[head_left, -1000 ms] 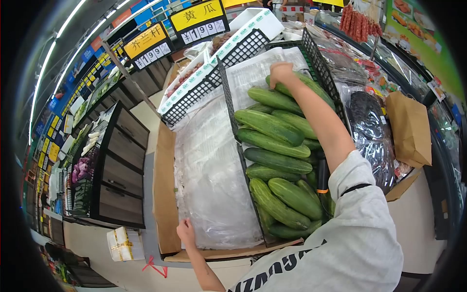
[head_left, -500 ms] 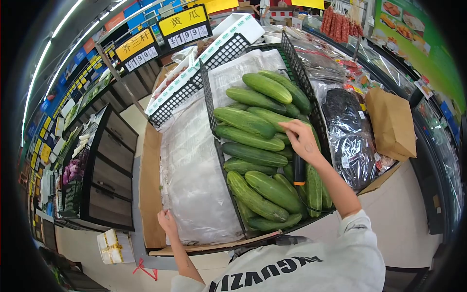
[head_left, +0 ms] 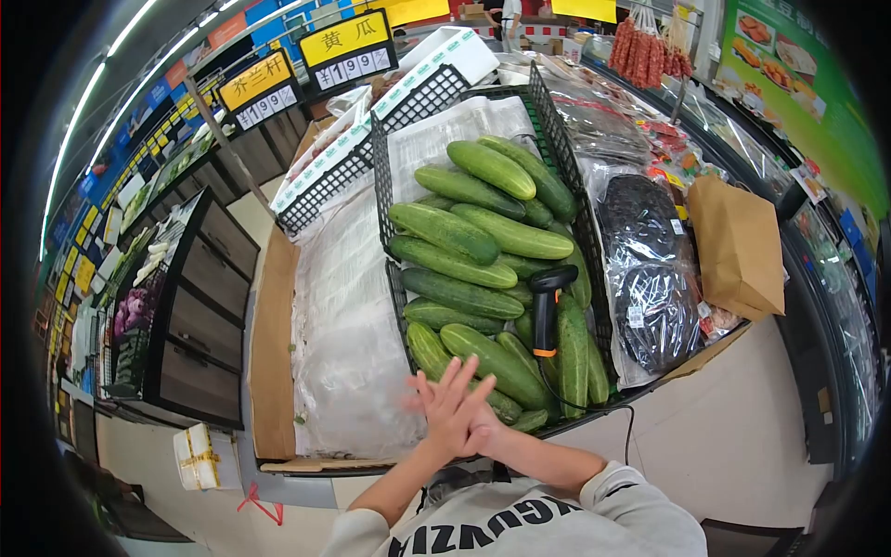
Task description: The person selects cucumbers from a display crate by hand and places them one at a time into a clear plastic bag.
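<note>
My left hand (head_left: 451, 408) is in front of my body over the lower edge of the crates, empty, with its fingers spread. Against it lies my right hand (head_left: 484, 433), partly hidden; blurred fingertips show beyond the left hand. Just past the hands, green cucumbers (head_left: 469, 292) lie piled in a black crate (head_left: 594, 278) lined with white sheeting. A black and orange handheld scanner (head_left: 545, 320) rests on the cucumbers, its cable running over the crate's near edge. White plastic sheeting (head_left: 348, 343) covers the area left of the pile.
Price signs (head_left: 345, 46) stand at the back left. Dark plastic-wrapped packages (head_left: 650, 278) and a brown paper bag (head_left: 738, 246) are on the right. Sausages (head_left: 647, 56) hang at the back. A white box (head_left: 204, 457) sits on the floor at lower left.
My right hand has come back from the cucumbers toward my body, and my left hand has moved right to meet it. The scanner, earlier partly hidden by the right arm, now shows fully.
</note>
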Available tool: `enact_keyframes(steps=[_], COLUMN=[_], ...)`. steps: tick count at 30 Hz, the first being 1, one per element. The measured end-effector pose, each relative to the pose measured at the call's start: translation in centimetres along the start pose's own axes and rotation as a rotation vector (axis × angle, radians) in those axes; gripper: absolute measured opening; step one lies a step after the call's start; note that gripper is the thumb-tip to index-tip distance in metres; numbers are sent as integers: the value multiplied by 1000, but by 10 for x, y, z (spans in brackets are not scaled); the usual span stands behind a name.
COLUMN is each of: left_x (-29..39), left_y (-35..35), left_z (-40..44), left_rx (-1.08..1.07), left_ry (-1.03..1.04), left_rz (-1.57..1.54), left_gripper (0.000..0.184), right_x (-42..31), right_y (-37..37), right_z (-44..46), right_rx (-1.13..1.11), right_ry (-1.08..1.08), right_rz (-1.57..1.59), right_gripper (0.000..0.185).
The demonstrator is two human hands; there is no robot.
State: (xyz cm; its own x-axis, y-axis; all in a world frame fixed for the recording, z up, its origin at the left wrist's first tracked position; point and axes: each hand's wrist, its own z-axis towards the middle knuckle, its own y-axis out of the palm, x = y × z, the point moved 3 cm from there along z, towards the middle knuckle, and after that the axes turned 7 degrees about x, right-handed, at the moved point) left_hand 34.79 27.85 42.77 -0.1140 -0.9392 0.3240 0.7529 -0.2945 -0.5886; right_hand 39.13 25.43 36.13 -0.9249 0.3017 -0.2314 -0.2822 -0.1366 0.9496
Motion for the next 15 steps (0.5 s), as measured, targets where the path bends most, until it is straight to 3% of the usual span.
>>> enact_keyframes(steps=[1, 3, 5, 6, 7, 8, 10, 11, 12, 13, 14, 15], left_x=[-5, -20, -41, -48, -52, -60, -70, -67, -64, -56, -47, -46], left_y=[2, 3, 1, -4, -5, -8, -8, -8, -6, -3, 1, 2], left_z=[0, 6, 10, 15, 20, 23, 17, 15, 10, 6, 2, -5], left_rx=[-12, -18, -186, -155, -152, -14, 228, 235, 327, 418, 388, 393], left_ry=[33, 66, -96, -236, -238, -403, -699, -700, -903, -1104, -1264, -1264], left_rz=[33, 69, 172, -54, -50, -178, -505, -501, -792, -1090, -1260, -1259], left_gripper=[35, 36, 44, 39, 39, 38, 40, 40, 42, 45, 48, 48], right_x=[-2, -18, -35, -45, -53, -62, -68, -68, -66, -56, -51, -45], right_y=[12, 32, 50, 65, 76, 85, 85, 88, 90, 88, 85, 85], right_z=[0, -4, -17, -21, -25, -30, -43, -46, -47, -41, -34, -31], right_rx=[108, 220, 343, 195, 39, -112, -187, -261, -154, -155, -96, -31], right_ry=[-45, 75, 204, 173, 138, 2, -46, -108, -311, -305, -605, -920], right_rz=[-373, -442, -507, -689, -868, -974, -979, -984, -1151, -1149, -1403, -1641], right_gripper=[47, 48, 48, 45, 42, 29, 23, 17, 17, 17, 19, 21])
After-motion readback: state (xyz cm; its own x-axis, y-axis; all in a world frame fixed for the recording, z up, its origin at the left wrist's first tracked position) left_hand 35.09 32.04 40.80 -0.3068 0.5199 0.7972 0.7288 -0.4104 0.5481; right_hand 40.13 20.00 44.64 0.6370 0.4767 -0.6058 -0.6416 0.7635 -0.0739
